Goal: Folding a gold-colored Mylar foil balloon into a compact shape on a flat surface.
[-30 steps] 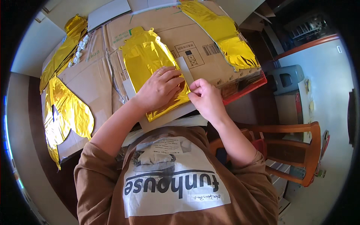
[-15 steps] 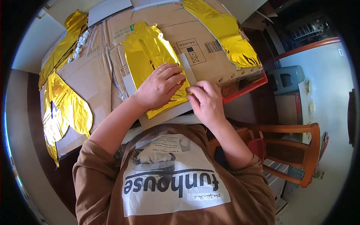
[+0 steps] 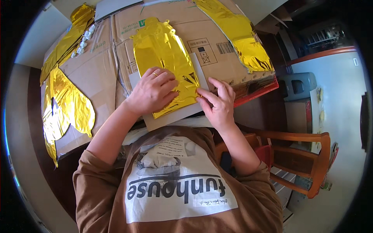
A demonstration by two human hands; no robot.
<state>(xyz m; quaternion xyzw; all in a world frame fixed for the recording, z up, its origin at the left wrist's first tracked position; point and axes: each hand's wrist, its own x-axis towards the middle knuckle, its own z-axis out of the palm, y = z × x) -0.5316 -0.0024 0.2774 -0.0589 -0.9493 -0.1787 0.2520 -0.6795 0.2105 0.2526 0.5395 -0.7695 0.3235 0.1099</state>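
Note:
A crinkled gold foil sheet (image 3: 163, 54) lies on a grey card board (image 3: 171, 116) set on flattened cardboard. My left hand (image 3: 152, 92), with a ring on one finger, presses flat on the foil's lower half, fingers spread. My right hand (image 3: 218, 104) sits at the foil's right lower edge, thumb and forefinger pinching the foil's rim where it meets the board's right side.
Flattened cardboard boxes (image 3: 101, 66) cover the table. More gold foil pieces lie at the left (image 3: 64, 105) and at the upper right (image 3: 237, 35). A red table edge (image 3: 258, 93) runs on the right. A wooden chair (image 3: 303, 155) stands to my right.
My right hand has slid down to the foil's right lower edge. My left hand stays pressed on the foil, shifted slightly down with it.

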